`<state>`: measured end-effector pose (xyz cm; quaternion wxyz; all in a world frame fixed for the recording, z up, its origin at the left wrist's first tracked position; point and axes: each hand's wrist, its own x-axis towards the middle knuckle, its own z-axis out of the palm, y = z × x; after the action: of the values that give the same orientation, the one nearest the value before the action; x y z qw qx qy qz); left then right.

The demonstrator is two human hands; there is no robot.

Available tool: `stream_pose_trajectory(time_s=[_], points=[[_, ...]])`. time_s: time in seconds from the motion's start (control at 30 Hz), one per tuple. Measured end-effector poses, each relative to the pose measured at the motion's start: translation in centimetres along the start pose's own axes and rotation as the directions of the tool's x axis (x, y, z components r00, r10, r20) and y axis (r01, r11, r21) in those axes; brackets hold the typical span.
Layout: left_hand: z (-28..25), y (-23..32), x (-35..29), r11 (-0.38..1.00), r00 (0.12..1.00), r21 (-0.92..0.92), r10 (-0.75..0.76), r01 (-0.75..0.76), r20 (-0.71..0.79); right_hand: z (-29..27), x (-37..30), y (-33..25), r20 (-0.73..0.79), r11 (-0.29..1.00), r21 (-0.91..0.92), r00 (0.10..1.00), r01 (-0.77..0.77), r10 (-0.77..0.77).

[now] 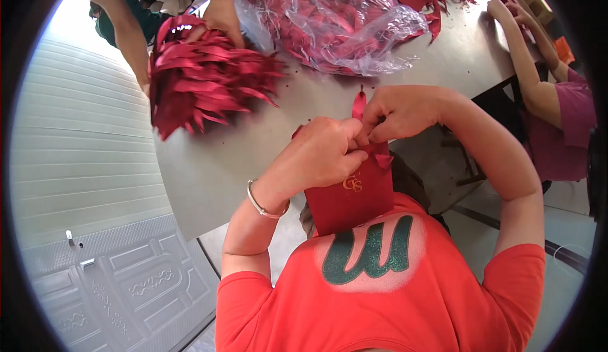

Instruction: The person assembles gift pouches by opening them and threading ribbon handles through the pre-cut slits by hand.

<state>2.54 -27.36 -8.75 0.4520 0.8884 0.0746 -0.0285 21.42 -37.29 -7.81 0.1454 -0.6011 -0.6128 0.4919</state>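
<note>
The bag (342, 211) is deep red (gold emblem (352, 183)), its ribbon (359, 105) crimson.

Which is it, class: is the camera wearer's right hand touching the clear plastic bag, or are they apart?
Apart. The head view shows a strip of grey tabletop between the right hand and the lower edge of the clear plastic bag.

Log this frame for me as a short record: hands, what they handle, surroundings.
Left hand: pinching at a ribbon, by the top edge of the red bag
Right hand: pinching there too, beside the left
Bag face: gold mark
Exact grip: partly hidden
Table: grey, bearing clear plastic with red pieces inside
Co-worker's hand, upper left: on a dark red bundle
</note>
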Motion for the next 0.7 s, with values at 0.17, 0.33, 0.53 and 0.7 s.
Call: stream_pose_trajectory(time_s=[0.17,0.33,0.53,0.7], points=[[0.9,0.7,-0.9,0.996,0.995,0.075,0.045,-0.038,-0.088,-0.7,2.4,-0.1,0.29,0.997,-0.021,0.953,-0.079,0.082],[1.0,1.3,-1.1,0.999,0.998,0.038,0.033,-0.031,-0.056,-0.5,4.1,0.6,0.564,0.936,0.157,0.806,-0.316,0.178],[1.7,1.3,-1.5,0.984,0.991,0.133,0.124,-0.116,-0.05,0.1,4.5,1.3,0.621,0.917,0.127,0.751,-0.377,0.223],[1.1,1.0,-1.6,0.99,0.994,0.099,0.104,-0.1,-0.044,0.6,5.0,1.4,0.556,0.907,0.173,0.799,-0.383,0.231]])
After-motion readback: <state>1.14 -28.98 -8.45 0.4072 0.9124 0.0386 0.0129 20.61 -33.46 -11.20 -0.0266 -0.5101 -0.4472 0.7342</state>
